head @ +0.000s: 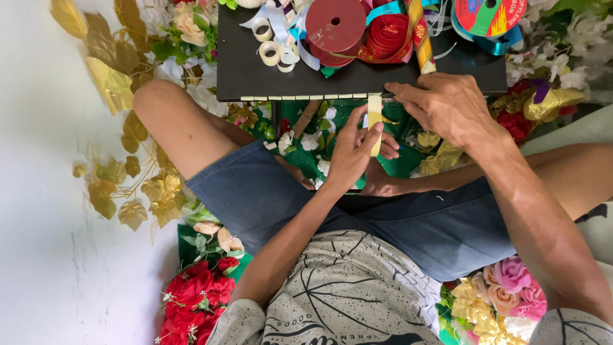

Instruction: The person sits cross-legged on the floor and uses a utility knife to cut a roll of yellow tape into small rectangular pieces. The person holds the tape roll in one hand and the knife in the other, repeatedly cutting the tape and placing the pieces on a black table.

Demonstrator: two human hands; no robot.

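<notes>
though pinched, tape strip (375, 121) vertical

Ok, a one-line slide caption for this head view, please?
Seated person's left hand pinches a pale yellow strip hanging off a dark board while the right hand rests on its edge.

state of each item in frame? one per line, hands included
left hand: pinching the lower end of the tape strip
right hand: resting on the board's front edge, by the strip's top
tape strip: hanging off the board edge, held
dark board: lying flat, short tape pieces stuck along its front edge
red ribbon spool: lying on the board, wound
pale ribbon curls: loose on the board
</notes>
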